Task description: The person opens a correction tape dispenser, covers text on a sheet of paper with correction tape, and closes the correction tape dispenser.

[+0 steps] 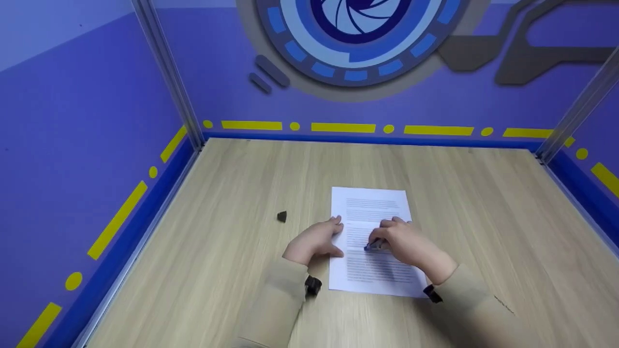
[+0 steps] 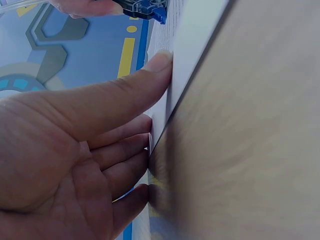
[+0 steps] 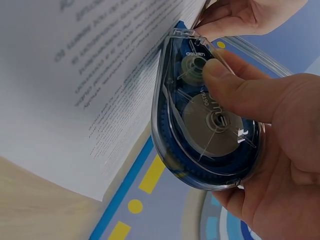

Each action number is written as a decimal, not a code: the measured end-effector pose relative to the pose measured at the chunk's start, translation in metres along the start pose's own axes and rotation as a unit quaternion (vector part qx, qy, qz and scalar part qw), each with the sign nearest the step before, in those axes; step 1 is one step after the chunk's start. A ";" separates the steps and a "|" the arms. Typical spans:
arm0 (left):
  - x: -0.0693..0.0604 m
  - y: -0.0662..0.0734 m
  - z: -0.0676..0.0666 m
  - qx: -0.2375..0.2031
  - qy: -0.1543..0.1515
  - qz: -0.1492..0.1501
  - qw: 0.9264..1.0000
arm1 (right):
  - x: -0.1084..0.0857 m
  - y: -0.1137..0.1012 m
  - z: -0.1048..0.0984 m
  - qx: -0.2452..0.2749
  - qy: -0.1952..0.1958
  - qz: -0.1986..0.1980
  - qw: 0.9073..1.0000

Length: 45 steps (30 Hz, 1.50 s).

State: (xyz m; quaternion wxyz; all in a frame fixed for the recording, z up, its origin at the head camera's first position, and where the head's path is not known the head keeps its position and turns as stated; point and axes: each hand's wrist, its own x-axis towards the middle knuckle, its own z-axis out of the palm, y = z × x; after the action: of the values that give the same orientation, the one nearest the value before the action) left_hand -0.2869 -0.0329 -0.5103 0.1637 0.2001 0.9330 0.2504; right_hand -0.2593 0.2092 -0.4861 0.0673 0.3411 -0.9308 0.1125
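Observation:
A printed sheet of paper (image 1: 339, 276) lies flat on the wooden table. My right hand (image 1: 408, 244) grips a clear and blue correction tape (image 3: 187, 135), thumb on one face and fingers behind. The blue tip (image 1: 366, 248) is down at the printed lines near the middle of the page. At the sheet's left edge, my left hand (image 1: 316, 239) rests with its thumb (image 2: 160, 61) and fingers spread, the fingertips touching the paper and table. Whether any white tape has been laid on the text cannot be made out.
A small dark piece (image 1: 282, 216) lies on the table (image 1: 232, 193) left of the sheet; its kind is unclear. Blue panels (image 1: 271, 106) with yellow marks wall the table at the back and both sides, with metal posts (image 1: 169, 72) at the corners.

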 end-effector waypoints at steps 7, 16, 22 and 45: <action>0.000 0.000 0.000 -0.011 0.000 -0.003 1.000 | 0.000 0.001 0.000 0.000 -0.002 -0.008 1.000; -0.001 0.001 0.000 -0.008 0.001 -0.004 1.000 | -0.002 0.002 -0.002 0.000 0.000 -0.020 1.000; -0.001 0.002 0.000 -0.009 0.001 -0.007 1.000 | -0.003 0.003 -0.003 0.002 -0.005 -0.019 1.000; -0.001 0.002 -0.001 0.002 0.001 -0.002 1.000 | -0.007 0.009 -0.006 0.006 -0.010 -0.016 1.000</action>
State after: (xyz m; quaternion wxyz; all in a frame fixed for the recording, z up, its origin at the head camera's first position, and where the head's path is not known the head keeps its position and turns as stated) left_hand -0.2862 -0.0321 -0.5086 0.1631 0.1983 0.9340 0.2483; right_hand -0.2592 0.2219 -0.4828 0.0583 0.3573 -0.9253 0.1133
